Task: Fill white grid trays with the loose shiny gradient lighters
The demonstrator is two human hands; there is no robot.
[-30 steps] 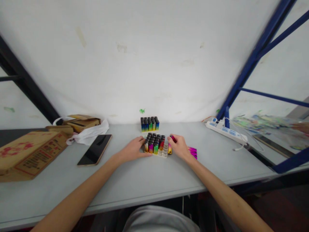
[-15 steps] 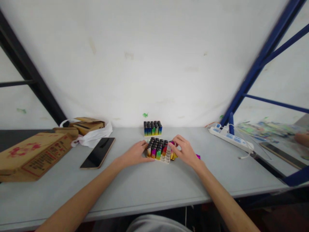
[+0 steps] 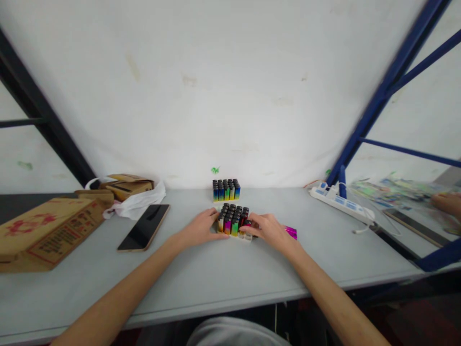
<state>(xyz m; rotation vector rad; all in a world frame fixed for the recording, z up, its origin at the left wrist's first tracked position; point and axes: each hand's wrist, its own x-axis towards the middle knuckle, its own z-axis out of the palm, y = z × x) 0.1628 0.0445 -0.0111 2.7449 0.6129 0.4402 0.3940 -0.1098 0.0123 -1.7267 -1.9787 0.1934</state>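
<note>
In front of me stands a white tray (image 3: 245, 238) filled with upright lighters (image 3: 227, 223) in several bright colours, all with black tops. My left hand (image 3: 201, 227) grips the tray's left end, thumb along the front and fingers behind. At the tray's right end, my right hand (image 3: 269, 231) pinches a lighter (image 3: 248, 223) upright over the front right slots; the fingers partly hide it. Magenta lighters (image 3: 291, 232) lie on the table just beyond my right hand.
A second block of blue, green and yellow lighters (image 3: 226, 191) stands behind. On the left are a phone (image 3: 144, 228), a white plastic bag (image 3: 146, 202) and cardboard boxes (image 3: 54, 230). To the right lies a power strip (image 3: 342, 204); another person's hand (image 3: 447, 203) shows beyond the blue frame.
My right hand has moved from beside the tray's right end to over its front right slots, bringing a lighter with it. My left hand keeps its place on the tray.
</note>
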